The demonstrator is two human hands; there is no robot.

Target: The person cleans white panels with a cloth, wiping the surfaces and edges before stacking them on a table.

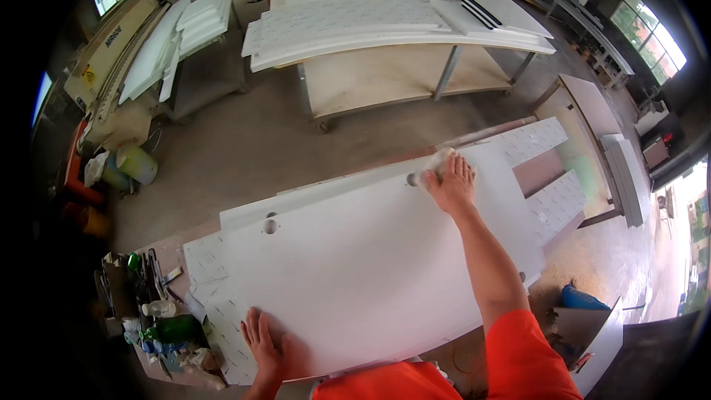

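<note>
A large white board lies flat across a work table in front of me, with two round holes along its far edge. My right hand reaches to the far edge and presses a white cloth against the board beside one hole. My left hand lies flat, fingers spread, on the board's near left corner. Orange sleeves cover my upper arms.
More white panels with small drilled holes lie under and right of the board. Bottles and tools clutter the table's left end. A trolley table stacked with white boards stands across the concrete floor. Buckets sit far left.
</note>
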